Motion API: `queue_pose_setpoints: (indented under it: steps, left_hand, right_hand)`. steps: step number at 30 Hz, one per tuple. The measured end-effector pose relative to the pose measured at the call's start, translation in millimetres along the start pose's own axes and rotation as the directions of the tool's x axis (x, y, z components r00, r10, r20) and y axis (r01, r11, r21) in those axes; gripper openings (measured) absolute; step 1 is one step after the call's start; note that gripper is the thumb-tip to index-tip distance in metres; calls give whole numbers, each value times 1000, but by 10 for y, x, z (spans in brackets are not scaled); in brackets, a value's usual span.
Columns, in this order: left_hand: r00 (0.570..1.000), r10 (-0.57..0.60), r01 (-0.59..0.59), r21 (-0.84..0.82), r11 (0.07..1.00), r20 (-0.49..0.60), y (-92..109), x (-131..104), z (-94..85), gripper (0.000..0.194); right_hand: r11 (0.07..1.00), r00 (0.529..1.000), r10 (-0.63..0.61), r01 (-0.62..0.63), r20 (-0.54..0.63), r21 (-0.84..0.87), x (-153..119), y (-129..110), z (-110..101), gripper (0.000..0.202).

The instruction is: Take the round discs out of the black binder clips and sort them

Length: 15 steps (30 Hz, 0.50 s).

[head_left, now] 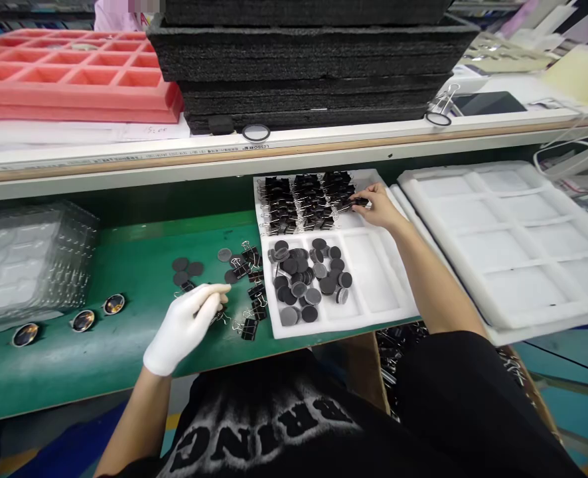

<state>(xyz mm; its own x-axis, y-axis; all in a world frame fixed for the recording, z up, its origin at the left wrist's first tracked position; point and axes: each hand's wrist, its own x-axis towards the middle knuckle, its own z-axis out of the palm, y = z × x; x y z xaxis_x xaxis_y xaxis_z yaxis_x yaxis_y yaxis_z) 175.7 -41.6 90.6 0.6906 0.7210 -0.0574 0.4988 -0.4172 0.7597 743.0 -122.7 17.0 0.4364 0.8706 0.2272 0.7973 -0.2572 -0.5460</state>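
My left hand (187, 325), in a white glove, is over the green work surface (139, 265). Its fingers are drawn together beside loose black binder clips (249, 328), and what they hold, if anything, is hidden. Between finger and thumb, my bare right hand (376, 207) pinches a black binder clip (358, 202) at the right end of the clips packed in rows (279, 206) in a white foam tray (388, 299). Nearer me in that tray lie many round dark discs (298, 290). More dark discs (180, 264) rest on the green surface behind my left hand.
Clear plastic trays (20, 259) are stacked at left, near three round metal-rimmed pieces (83, 321). More white foam trays (503, 226) lie at right. A shelf (214, 159) crosses behind, bearing black foam (298, 66) and red foam trays (75, 99). Below is a box of clips (391, 358).
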Motion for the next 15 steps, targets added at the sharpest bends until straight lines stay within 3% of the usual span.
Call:
queue_pose_setpoints:
  steps: [9, 15]
  left_hand:
    - [999, -52, 52, -16, 999, 11, -47, 1, -5, 47]
    - [996, -56, 56, -3, 998, -71, -142, -111, -174, 44]
  right_hand:
    - [999, 999, -30, 32, 43, -38, -1, 11, 125, 37]
    - [997, 991, 70, -71, -111, -11, -258, -158, 71, 93]
